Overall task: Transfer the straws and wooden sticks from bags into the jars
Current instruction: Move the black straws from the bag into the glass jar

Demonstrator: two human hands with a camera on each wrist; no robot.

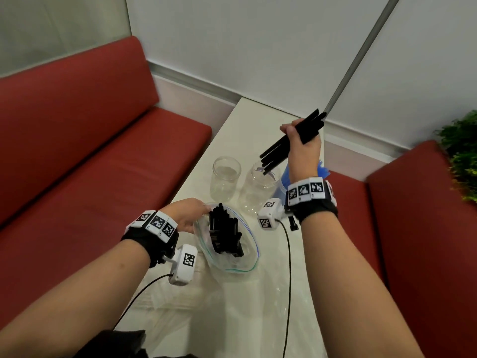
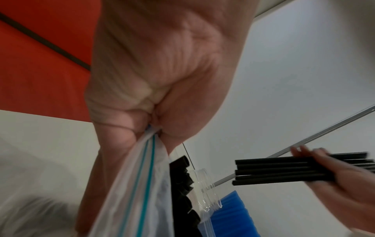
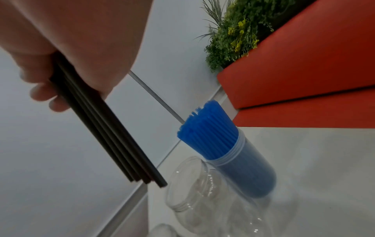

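From above, my right hand (image 1: 303,148) grips a bundle of thin matte black plastic straws (image 1: 289,143), tips over a clear glass jar (image 1: 260,187) on the white counter (image 1: 232,140). At my left wrist, my left hand (image 2: 162,80) pinches the clear zip bag (image 2: 142,184). At my right wrist, blue straws (image 3: 207,131) fill another jar.

No readable text shows; the wrist bands (image 1: 305,190) bear only coded markers.
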